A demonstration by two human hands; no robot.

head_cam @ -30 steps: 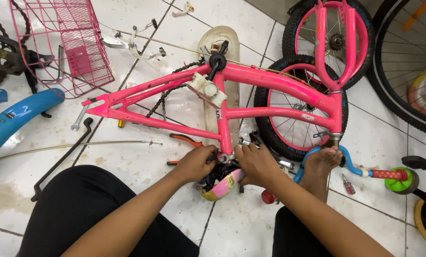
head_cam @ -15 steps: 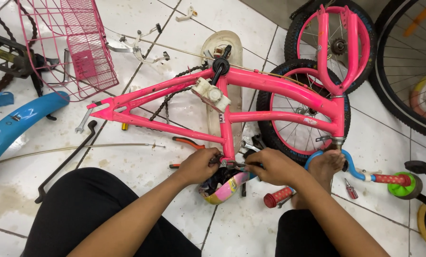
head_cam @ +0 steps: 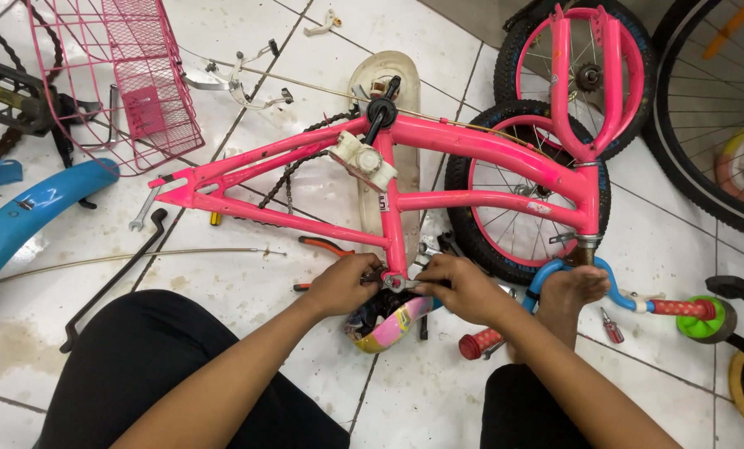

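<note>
Head view: my left hand [head_cam: 343,283] and right hand [head_cam: 463,287] close on the seat clamp [head_cam: 395,283] at the near end of the pink frame [head_cam: 472,158], which lies on the floor tiles [head_cam: 247,283], just above the saddle [head_cam: 384,320]. Both grips are narrow, pinching small hardware; what exactly, I cannot tell. Frame looks stiff, fairly light, best held by its tubes. My foot [head_cam: 571,291] pins the blue handlebar [head_cam: 555,274].

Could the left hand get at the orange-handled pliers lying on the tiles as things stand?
Probably yes. The left hand is on the seat clamp at the bottom of the pink frame, and the orange-handled pliers lie on bare tile just beyond it, under the frame's lower tube, with nothing between.
</note>
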